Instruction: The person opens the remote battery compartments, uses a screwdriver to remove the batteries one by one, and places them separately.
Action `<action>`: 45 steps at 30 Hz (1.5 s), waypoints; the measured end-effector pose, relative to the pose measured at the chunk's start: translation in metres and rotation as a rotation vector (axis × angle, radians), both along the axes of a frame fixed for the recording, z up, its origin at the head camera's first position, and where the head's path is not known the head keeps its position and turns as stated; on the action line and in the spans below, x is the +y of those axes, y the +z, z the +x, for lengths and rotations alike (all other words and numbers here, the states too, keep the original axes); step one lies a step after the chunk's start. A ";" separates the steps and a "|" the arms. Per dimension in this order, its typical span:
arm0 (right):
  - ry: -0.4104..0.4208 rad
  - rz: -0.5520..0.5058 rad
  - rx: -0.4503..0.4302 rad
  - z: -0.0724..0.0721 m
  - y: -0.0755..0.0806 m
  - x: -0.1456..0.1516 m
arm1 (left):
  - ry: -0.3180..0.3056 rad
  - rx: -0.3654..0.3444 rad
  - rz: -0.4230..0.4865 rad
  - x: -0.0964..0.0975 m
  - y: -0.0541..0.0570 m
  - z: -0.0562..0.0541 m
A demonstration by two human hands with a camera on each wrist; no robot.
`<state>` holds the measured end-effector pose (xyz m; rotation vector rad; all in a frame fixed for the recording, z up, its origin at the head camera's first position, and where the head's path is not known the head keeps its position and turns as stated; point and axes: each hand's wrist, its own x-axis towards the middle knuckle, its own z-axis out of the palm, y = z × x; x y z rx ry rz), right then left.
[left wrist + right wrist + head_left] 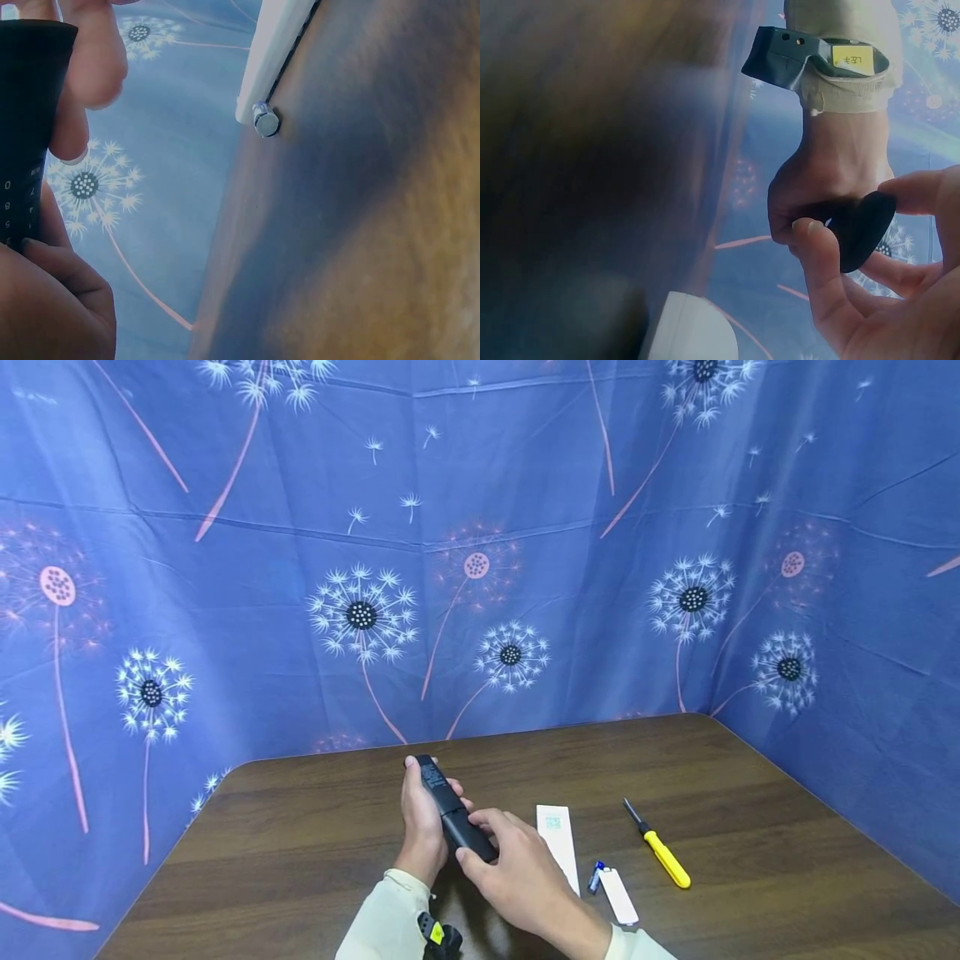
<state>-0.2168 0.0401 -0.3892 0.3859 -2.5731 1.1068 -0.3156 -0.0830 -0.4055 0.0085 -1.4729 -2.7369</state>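
Note:
A black remote control (467, 833) is held above the table, its back turned up toward the head camera. My left hand (422, 818) grips its far part, thumb along one side and fingers on the other. At the near end, my right hand (517, 864) pinches the remote between thumb and fingers. Number buttons show on the front of the remote (26, 135) in the left wrist view. The right wrist view looks at the narrow end of the remote (866, 232), between the right thumb and fingertips.
Right of the hands lies a long white strip (557, 839) with a printed square code. A blue battery (596, 877) lies against a smaller white rectangular piece (618, 897). Farther right is a yellow-handled screwdriver (663, 856). A patterned blue cloth (600, 610) hangs behind the brown table (300, 827).

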 end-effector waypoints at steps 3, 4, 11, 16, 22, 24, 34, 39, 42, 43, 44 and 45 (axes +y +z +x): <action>0.004 -0.001 -0.001 -0.001 0.000 0.001 | 0.005 0.001 -0.019 0.000 0.000 0.001; 0.004 -0.001 -0.002 -0.001 0.000 0.001 | 0.006 -0.001 -0.024 0.000 0.000 0.001; -0.028 0.039 0.019 0.001 -0.001 0.001 | 0.047 -0.005 -0.092 -0.001 -0.002 0.002; -0.025 0.042 0.034 0.002 -0.001 0.003 | 0.071 0.001 -0.123 -0.001 -0.004 0.001; -0.040 0.063 0.008 0.003 0.000 0.006 | 0.107 0.000 -0.108 -0.006 -0.007 -0.002; -0.034 0.062 -0.027 0.004 0.001 0.007 | 0.113 -0.003 -0.109 -0.007 -0.007 -0.002; -0.005 0.044 -0.066 0.007 0.004 0.011 | 0.084 -0.024 -0.074 -0.009 -0.007 0.003; 0.015 0.043 -0.078 0.008 0.003 0.013 | 0.069 -0.014 -0.051 -0.009 -0.007 0.003; 0.031 0.035 -0.088 0.009 0.003 0.013 | 0.059 -0.009 -0.043 -0.010 -0.006 0.002; 0.035 0.032 -0.090 0.009 0.003 0.013 | 0.055 -0.009 -0.040 -0.011 -0.006 0.001; 0.037 0.030 -0.095 0.009 0.003 0.013 | 0.053 -0.008 -0.034 -0.011 -0.006 0.000; 0.038 0.030 -0.101 0.009 0.003 0.013 | 0.046 -0.007 -0.029 -0.012 -0.006 -0.001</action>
